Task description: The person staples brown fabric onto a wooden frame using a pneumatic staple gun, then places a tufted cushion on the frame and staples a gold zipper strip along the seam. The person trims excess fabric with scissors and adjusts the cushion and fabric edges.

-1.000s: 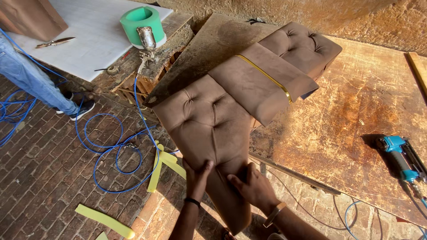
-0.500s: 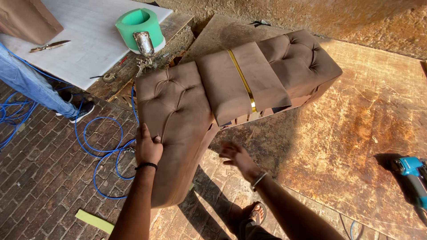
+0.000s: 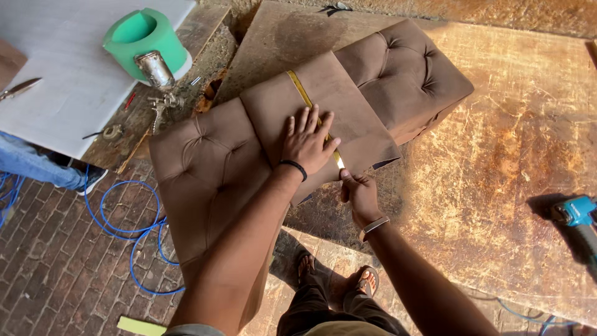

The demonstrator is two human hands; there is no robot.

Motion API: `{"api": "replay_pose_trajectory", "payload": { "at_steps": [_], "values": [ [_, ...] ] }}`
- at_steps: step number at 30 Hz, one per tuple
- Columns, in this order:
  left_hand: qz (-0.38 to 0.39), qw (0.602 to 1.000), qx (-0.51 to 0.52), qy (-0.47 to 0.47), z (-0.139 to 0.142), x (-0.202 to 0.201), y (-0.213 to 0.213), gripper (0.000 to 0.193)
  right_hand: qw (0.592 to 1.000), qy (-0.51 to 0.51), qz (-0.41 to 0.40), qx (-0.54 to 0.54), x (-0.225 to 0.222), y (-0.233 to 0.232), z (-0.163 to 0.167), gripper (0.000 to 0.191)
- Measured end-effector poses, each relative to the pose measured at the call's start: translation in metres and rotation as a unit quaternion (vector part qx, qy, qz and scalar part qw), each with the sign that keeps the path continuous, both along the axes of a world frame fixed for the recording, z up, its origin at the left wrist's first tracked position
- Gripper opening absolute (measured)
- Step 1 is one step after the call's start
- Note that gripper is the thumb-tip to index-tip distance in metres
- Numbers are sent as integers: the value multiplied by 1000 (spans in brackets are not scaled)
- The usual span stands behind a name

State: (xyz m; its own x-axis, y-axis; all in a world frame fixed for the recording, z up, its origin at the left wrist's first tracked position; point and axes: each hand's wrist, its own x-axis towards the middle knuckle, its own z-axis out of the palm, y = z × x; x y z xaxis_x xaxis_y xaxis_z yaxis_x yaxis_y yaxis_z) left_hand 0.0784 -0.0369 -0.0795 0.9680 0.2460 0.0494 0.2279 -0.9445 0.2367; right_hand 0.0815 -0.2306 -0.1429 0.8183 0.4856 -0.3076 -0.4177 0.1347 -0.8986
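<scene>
In the middle of the frame a brown fabric panel [image 3: 323, 121] lies draped over a long brown tufted cushion [image 3: 211, 180] that runs from lower left toward a second tufted section [image 3: 407, 78] at upper right. The left hand [image 3: 306, 142] presses flat on the panel, fingers [image 3: 316, 119] spread wide and holding nothing, a black band at the wrist. A yellow measuring tape [image 3: 303, 94] runs diagonally down the panel and passes under that hand. Just below, at the panel's lower edge, the right hand [image 3: 359, 194] pinches the tape's near end, its fingers closed narrowly around it; how much of the tape sits inside the grip I cannot quite make out. A bracelet sits on that wrist.

The cushion rests on a worn, rust-stained wooden tabletop [image 3: 516, 137] filling the right half of the frame. A blue power tool [image 3: 578, 214] lies at the right edge. At upper left stands a green foam roll [image 3: 144, 38] with a metal spray gun [image 3: 155, 71] beside it, on a white sheet [image 3: 68, 68]. A blue hose [image 3: 134, 233] loops over the brick floor [image 3: 56, 267] at lower left. The person's sandalled feet [image 3: 336, 274] show at the bottom.
</scene>
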Motion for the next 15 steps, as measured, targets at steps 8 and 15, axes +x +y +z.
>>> {"api": "replay_pose_trajectory", "payload": {
  "at_steps": [8,15],
  "values": [
    [-218,975,42,15,11,-26,-7,107,967,-83,106,-217,45,0,91,17],
    [17,996,-86,-6,10,-29,-22,33,846,-350,267,-301,88,-9,127,25]
  ]
}}
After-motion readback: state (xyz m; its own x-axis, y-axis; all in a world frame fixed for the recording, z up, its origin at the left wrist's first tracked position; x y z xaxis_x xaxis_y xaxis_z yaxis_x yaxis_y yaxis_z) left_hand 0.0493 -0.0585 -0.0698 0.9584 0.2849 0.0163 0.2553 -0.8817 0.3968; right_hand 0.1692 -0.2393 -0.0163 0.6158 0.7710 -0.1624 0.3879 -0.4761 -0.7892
